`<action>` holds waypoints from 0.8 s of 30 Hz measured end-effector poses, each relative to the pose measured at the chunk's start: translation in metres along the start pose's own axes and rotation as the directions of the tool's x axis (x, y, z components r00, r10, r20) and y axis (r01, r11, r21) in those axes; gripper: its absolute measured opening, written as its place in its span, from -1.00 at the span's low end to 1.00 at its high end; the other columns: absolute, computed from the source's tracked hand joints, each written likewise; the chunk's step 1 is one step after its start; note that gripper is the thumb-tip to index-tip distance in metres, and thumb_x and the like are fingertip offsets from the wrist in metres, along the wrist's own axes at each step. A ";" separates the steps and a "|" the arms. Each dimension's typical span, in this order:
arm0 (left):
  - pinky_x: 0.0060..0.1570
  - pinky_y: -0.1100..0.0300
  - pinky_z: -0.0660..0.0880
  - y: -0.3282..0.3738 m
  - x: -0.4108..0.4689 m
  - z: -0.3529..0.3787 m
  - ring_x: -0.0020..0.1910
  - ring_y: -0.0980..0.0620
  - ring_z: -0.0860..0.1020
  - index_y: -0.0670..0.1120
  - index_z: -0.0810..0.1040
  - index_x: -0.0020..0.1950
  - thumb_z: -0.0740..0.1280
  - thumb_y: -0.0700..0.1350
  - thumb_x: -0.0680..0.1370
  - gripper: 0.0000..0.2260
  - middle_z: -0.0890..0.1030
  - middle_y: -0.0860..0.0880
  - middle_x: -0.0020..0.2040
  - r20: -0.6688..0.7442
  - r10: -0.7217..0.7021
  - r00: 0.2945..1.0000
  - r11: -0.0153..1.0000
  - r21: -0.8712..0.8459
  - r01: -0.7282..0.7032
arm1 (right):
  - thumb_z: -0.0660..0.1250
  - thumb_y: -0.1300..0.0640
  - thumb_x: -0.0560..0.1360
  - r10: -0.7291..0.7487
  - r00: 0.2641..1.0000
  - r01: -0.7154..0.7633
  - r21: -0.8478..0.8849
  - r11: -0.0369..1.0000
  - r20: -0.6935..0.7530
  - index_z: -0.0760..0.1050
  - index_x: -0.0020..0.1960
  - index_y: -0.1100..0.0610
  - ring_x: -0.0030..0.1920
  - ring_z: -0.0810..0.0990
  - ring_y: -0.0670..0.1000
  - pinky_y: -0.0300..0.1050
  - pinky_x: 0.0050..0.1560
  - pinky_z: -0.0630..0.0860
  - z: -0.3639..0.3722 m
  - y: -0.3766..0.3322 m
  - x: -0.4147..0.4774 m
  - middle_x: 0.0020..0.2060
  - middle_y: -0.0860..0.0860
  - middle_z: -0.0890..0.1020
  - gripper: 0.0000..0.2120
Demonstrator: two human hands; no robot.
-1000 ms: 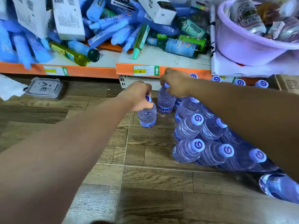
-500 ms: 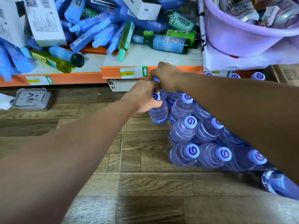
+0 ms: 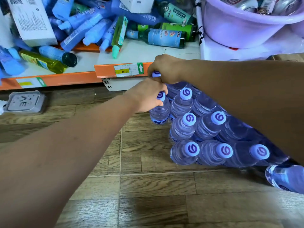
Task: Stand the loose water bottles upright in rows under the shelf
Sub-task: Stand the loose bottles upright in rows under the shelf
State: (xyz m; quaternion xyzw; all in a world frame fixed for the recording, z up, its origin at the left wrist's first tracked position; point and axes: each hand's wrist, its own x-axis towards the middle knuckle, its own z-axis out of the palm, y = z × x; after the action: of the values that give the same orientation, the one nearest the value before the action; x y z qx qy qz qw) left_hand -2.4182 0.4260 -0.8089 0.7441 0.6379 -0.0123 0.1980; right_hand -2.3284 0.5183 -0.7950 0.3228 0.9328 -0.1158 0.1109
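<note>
Closer in than a second ago, left hand (image 3: 146, 97) grips an upright bottle (image 3: 160, 114) by its cap, touching the rows' (image 3: 185, 129) 9 o'clock side; at its 1 o'clock, right hand (image 3: 166, 68) pinches a second bottle (image 3: 156, 74) at the shelf (image 3: 105, 71) edge.

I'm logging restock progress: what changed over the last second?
The left hand slid the left bottle rightward, closing the gap to the standing rows. The right hand moved the rear bottle back to the shelf edge. Both still grip the caps; the rows and the lying bottle stayed put.
</note>
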 end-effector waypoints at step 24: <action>0.53 -0.02 -0.06 0.070 -0.043 -0.002 0.57 -0.03 -0.06 -0.10 -0.10 0.56 0.10 0.13 0.60 -0.36 -0.07 -0.07 0.58 0.021 -0.186 0.982 0.978 0.104 0.183 | 0.04 -0.17 0.60 0.256 0.967 -0.256 0.054 0.965 0.000 -0.07 0.56 0.14 0.57 0.00 0.05 -0.03 0.54 -0.03 -0.008 0.026 -0.132 0.57 0.06 0.00 -0.33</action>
State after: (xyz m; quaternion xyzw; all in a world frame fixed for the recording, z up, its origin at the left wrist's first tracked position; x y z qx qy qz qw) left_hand -2.3601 0.3786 -0.7757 0.6906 0.6996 -0.0742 0.1678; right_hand -2.2125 0.4643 -0.7536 0.4438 0.8803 -0.1244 0.1128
